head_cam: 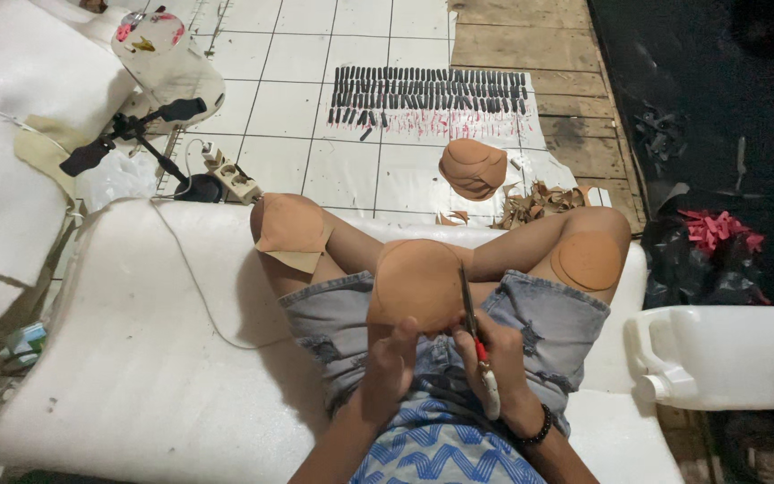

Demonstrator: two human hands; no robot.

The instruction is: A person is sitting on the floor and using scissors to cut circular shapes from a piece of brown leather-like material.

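Here, at lower centre of the frame, the left hand point(393, 358) pinches the near edge of a round tan foam piece point(416, 285) lying over the lap, while the right hand point(494, 354) is closed around scissors point(472, 324) whose blades lie along the piece's right edge. The pinching fingers sit close to the blades (a nick seems possible), and a slack grip could probably let the floppy piece shift and spoil the curve.

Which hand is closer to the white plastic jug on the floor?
Right. The right hand, gripping scissors, lies on the jug's side; the left hand, holding the tan round piece, is farther away.
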